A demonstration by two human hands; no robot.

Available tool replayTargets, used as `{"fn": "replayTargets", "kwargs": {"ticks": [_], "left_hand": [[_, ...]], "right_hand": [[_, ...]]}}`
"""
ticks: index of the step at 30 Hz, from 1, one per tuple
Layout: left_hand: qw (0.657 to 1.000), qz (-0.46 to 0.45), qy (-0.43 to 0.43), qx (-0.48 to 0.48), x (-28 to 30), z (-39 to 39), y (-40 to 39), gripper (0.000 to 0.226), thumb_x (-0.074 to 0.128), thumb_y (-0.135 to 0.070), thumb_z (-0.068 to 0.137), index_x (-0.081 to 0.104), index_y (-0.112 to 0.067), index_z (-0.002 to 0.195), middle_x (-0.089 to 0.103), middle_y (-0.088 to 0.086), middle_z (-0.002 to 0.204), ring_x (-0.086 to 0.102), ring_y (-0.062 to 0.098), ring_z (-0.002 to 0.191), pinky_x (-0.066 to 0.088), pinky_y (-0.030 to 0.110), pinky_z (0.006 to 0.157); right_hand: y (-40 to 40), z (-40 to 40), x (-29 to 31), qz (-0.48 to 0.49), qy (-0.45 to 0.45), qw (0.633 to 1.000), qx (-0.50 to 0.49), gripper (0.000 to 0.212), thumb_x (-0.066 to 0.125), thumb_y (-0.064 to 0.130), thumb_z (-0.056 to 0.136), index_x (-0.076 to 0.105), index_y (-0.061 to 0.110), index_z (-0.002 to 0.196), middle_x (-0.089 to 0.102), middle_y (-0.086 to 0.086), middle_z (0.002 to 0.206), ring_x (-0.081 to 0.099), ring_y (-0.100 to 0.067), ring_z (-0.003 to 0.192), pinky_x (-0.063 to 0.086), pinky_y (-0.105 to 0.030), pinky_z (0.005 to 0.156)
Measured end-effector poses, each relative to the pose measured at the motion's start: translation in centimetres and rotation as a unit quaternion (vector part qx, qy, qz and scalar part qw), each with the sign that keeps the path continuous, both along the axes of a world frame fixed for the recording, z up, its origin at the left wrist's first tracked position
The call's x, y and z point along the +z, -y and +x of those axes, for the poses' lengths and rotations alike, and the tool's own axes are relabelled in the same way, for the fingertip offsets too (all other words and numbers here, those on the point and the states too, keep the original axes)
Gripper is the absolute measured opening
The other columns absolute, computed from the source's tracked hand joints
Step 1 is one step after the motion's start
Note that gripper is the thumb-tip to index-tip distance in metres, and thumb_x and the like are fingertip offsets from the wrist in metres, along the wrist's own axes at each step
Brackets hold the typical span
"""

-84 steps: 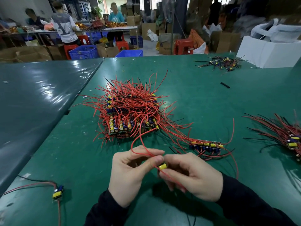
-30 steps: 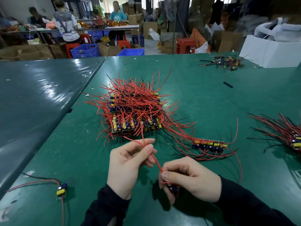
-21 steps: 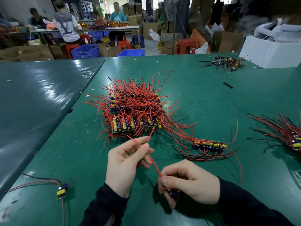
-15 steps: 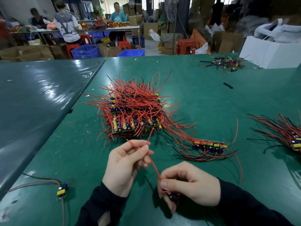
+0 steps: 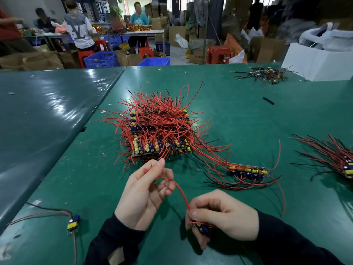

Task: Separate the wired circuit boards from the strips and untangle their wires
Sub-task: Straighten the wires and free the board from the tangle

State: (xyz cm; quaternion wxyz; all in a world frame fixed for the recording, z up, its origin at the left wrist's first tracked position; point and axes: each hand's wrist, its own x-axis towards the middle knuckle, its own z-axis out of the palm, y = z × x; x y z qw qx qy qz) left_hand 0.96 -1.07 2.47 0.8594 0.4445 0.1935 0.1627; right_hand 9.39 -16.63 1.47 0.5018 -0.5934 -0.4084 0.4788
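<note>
Fingers (image 5: 162, 165) pinch red wire (image 5: 181, 194); right hand (image 5: 221, 215) grips board (image 5: 203, 228).

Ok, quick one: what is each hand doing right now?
Left hand: pinches the free end of the red wire.
Right hand: grips the small circuit board that the wire runs to.

Bare table (image 5: 238, 119) lies left of the left hand (image 5: 142, 196); the tangled board pile (image 5: 158, 129) blocks straight ahead, a wired strip (image 5: 247, 172) ahead-right.

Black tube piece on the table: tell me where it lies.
Head view, far right: the black tube piece lies alone on the green table, below the small wire pile.
</note>
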Motion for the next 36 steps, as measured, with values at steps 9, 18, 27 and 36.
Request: {"fn": "replayTargets", "kwargs": {"ticks": [9, 18, 27, 36], "left_hand": [[0.998, 0.057, 0.000, 0.017, -0.8, 0.2, 0.0, 0.036, 0.063, -0.008, 0.067, 0.064, 0.000, 0.101, 0.073, 0.015, 0.093, 0.061, 0.008, 0.053, 0.050, 0.015, 0.050], [0.991, 0.112, 0.014, -0.070, -1.3, 0.2, 1.0, 0.024, 0.067, -0.008, 0.063, 0.077, -0.006, 0.085, 0.070, 0.014, 0.072, 0.060, 0.011, 0.051, 0.048, 0.016, 0.049], [0.970, 0.244, 0.006, 0.015, -1.3, 0.3, 1.4, 0.013, 0.054, 0.006, 0.087, 0.066, 0.008, 0.086, 0.066, 0.017, 0.066, 0.056, 0.016, 0.045, 0.046, 0.020, 0.043], [0.927, 0.371, -0.059, 0.016, -2.0, 0.4, 1.4, 0.023, 0.043, -0.005, 0.097, 0.064, -0.014, 0.096, 0.068, 0.006, 0.064, 0.054, 0.020, 0.043, 0.039, 0.024, 0.038]], "right_hand": [[0.0, -0.1, -1.4, 0.012, 0.189, 0.975, -0.119, 0.020, 0.049, 0.019, 0.091, 0.067, 0.012, 0.084, 0.062, -0.001, 0.056, 0.057, -0.013, 0.048, 0.046, -0.021, 0.052], [0.2, -0.1, -0.4, 0.063, 0.061, 0.990, -0.109, 0.022, 0.048, 0.015, 0.095, 0.065, 0.006, 0.086, 0.058, -0.002, 0.053, 0.052, -0.012, 0.044, 0.043, -0.016, 0.050], [0.4, 0.1, -0.8, 0.037, 0.276, 0.954, -0.107, 0.015, 0.053, 0.022, 0.092, 0.064, 0.014, 0.085, 0.063, -0.001, 0.053, 0.059, -0.016, 0.046, 0.051, -0.032, 0.052], [0.8, 0.2, -1.0, -0.001, 0.562, 0.819, -0.113, 0.028, 0.043, 0.040, 0.088, 0.066, 0.024, 0.092, 0.061, -0.003, 0.058, 0.054, -0.025, 0.055, 0.042, -0.034, 0.050]]}}
